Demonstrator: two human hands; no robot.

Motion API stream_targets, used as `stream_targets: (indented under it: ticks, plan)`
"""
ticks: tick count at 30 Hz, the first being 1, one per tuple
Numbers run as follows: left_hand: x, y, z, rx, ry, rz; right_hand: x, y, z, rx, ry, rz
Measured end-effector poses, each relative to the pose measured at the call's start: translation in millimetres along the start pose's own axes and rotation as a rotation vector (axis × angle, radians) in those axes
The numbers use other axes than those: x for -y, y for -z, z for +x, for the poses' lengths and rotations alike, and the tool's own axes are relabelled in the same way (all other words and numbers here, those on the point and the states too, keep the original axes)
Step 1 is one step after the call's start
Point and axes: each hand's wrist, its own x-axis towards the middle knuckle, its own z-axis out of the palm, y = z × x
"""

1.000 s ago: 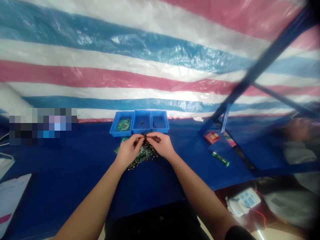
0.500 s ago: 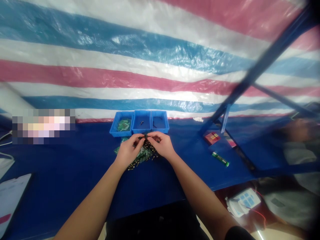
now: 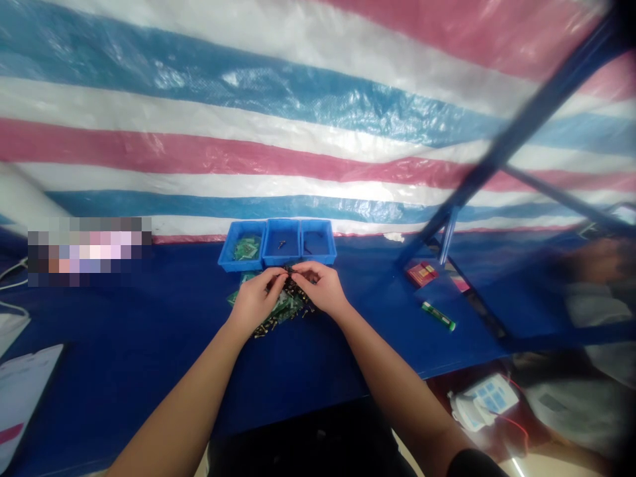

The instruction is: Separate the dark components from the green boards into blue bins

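Note:
My left hand [image 3: 254, 299] and my right hand [image 3: 320, 287] meet over a heap of small green boards and dark parts [image 3: 284, 306] on the blue table [image 3: 149, 344]. Both hands are closed in a pinch, and their fingertips hold one small dark part [image 3: 289, 270] between them, just above the heap. Three blue bins stand in a row right behind the hands. The left bin [image 3: 242, 245] holds green boards, the middle bin [image 3: 281, 242] has a small dark piece, and the right bin [image 3: 317, 242] looks nearly bare.
A red box [image 3: 421, 273] and a green tube [image 3: 438, 315] lie to the right. Blue metal struts [image 3: 501, 152] rise at the right. A striped tarp [image 3: 278, 119] hangs behind the table. A white sheet [image 3: 22, 391] lies at the left edge, a white device [image 3: 487, 397] low right.

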Motion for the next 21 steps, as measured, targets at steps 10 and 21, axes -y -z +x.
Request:
stream_targets:
  ticks: [10, 21]
  plan:
    - [-0.8, -0.2, 0.2, -0.024, -0.013, 0.002, -4.1, -0.2, -0.2, -0.006, 0.007, -0.018]
    - [-3.0, 3.3, -0.5, 0.018, -0.025, -0.016, 0.2, -0.6, -0.8, 0.011, 0.009, 0.003]
